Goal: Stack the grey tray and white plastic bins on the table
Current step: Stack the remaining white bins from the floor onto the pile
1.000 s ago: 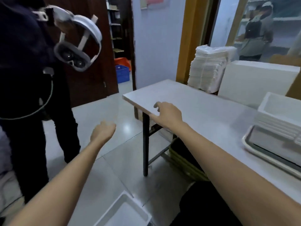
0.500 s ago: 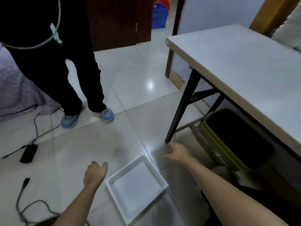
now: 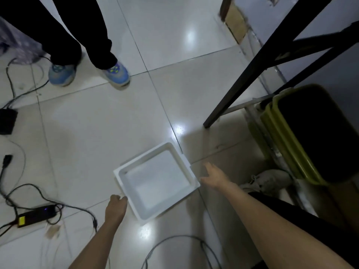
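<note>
While the white bin (image 3: 155, 183) lies open-side up on the floor tiles beside the table leg (image 3: 242, 78), the loosely curled left hand (image 3: 116, 207) and spread right hand (image 3: 215, 176), both empty, should grip opposite rims and lift level.

Indoor workroom: tiled floor (image 3: 101, 133), power strip (image 3: 37, 215), folding table leg (image 3: 250, 68).

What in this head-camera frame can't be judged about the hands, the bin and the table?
- Left hand: seen from the back at the white bin rim; the knuckles hide whether fingers touch it.
- Right hand: open beside the bin's right edge; contact unclear.
- Table: only a black leg shows; the top and any stack are cut off by the frame edge.
</note>
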Tool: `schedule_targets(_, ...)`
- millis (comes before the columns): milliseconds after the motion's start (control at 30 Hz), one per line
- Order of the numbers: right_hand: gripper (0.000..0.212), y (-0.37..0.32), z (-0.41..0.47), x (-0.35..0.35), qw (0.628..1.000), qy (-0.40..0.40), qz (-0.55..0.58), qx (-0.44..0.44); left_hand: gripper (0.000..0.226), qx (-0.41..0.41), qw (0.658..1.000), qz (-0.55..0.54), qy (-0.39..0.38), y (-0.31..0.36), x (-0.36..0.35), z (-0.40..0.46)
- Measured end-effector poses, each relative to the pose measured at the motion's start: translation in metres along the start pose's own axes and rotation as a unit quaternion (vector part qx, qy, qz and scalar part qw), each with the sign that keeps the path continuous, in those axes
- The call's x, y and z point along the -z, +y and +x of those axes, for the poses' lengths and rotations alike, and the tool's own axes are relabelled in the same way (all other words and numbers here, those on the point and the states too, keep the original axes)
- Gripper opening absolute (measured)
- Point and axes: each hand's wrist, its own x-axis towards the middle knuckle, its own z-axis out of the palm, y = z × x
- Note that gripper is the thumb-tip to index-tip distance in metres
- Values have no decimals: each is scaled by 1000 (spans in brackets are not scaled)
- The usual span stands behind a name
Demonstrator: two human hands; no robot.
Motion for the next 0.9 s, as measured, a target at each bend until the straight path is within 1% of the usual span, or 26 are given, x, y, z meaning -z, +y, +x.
schedule_targets(167,53,12,35,-37,999,-36,12,-7,53,34,998,-22,-48,-12,-26,6)
schedule_targets(300,37,21,59,-67,999,-44,25,-5,51,77,994,-46,-56,-25,-36,18)
schedule_targets(333,39,24,61,-73,998,-51,26,-6,50,85,993,-54,-60,-28,-37,17)
schedule_targets(467,57,31,73,-89,996,-89,16,10,53,119,986,-107,-52,-32,-41,25)
schedule_targets(567,58,26,74,-88,995,-94,24,7,56,118,983,-127,-54,-32,-47,42)
schedule_targets(633,57,26,79,-89,995,-93,41,8,51,127,981,-136,-53,-29,-52,51)
schedule_targets(733,58,26,84,-88,994,-90,66,10,24,126,978,-152,-61,-27,-54,58)
schedule_targets(767,58,27,83,-88,994,-88,67,9,22,129,978,-155,-59,-28,-55,58)
schedule_targets(800,58,26,81,-87,995,-81,63,7,25,130,977,-162,-50,-29,-55,56)
schedule_targets(900,59,21,74,-84,997,-27,68,10,17,102,984,-143,33,-21,-55,44)
